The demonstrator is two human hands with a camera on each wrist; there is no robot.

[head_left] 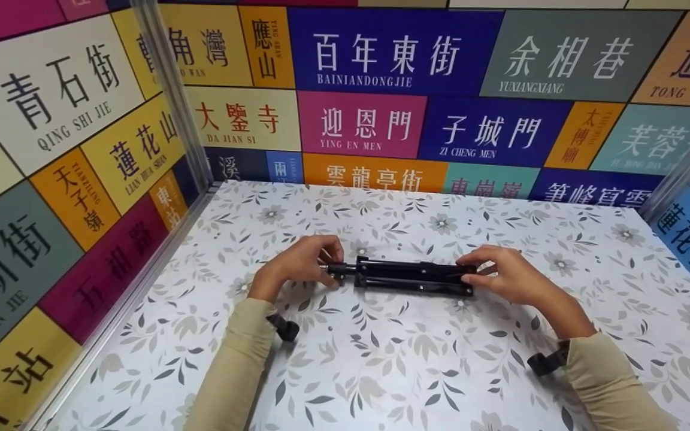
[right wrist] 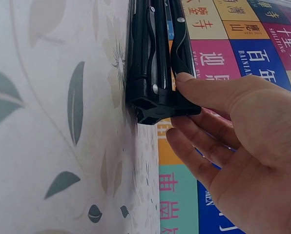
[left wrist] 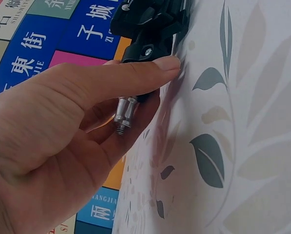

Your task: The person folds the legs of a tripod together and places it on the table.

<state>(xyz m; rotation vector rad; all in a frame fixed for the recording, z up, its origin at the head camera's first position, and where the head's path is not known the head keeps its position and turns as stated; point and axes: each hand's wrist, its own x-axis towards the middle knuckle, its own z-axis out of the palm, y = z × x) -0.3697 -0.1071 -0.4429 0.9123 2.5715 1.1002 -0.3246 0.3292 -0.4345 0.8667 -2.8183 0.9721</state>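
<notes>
A folded black tripod [head_left: 417, 276] lies lengthwise across the middle of the table, its legs together. At its left end, my left hand [head_left: 306, 260] pinches the narrow head part between thumb and fingers. A silver threaded stud [left wrist: 125, 114] sticks out past the fingers in the left wrist view. My right hand [head_left: 510, 275] pinches the foot end of the legs, thumb on the near side in the head view. Close up in the right wrist view, the black leg tips [right wrist: 157, 109] show beside the thumb, with the other fingers behind them.
The table [head_left: 345, 371] wears a white cover printed with grey leaves and flowers. Colourful panels of street names [head_left: 393, 51] stand behind it and along the left and right sides. Black wrist-camera mounts [head_left: 285, 328] sit on both sleeves.
</notes>
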